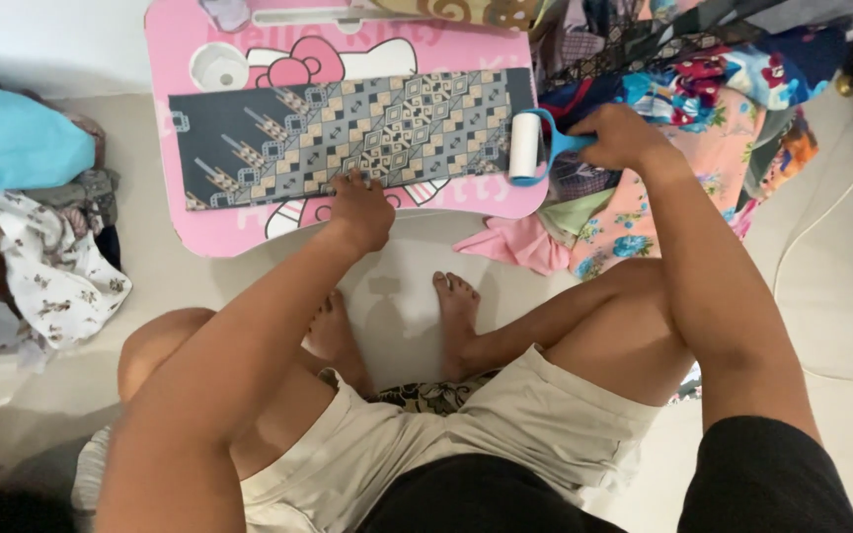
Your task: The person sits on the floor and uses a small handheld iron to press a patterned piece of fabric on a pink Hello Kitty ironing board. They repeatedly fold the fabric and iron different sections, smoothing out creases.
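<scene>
Two heaps of clothes flank you as you sit on the pale floor (841,326): a bright, flowery pile (703,89) on your right and a duller pile (32,227) with a teal piece and a white printed piece on your left, each within arm's reach, which looks like a way of keeping one lot apart from the other. Between them, just beyond your bare feet (456,306), stands a pink lap table (209,232) with a cartoon cat on its top; it gives you a flat, firm surface close to your knees. Across the table lies a folded cloth (348,133), dark grey with a tan geometric print, spread as a long strip from the table's left part to its right edge, smooth and square to the top. Your left hand (360,209) rests on the cloth's near edge about midway along, fingers spread and pressed flat, holding nothing but pinning the fabric, seemingly so it cannot slide or bunch. Your right hand (622,136) is closed around the blue handle of a lint roller (525,146), whose white drum stands upright at the cloth's right end, touching or almost touching the fabric at the table's edge. The roller's handle points away to the right over the flowery pile, so your wrist stays clear of the table.
</scene>
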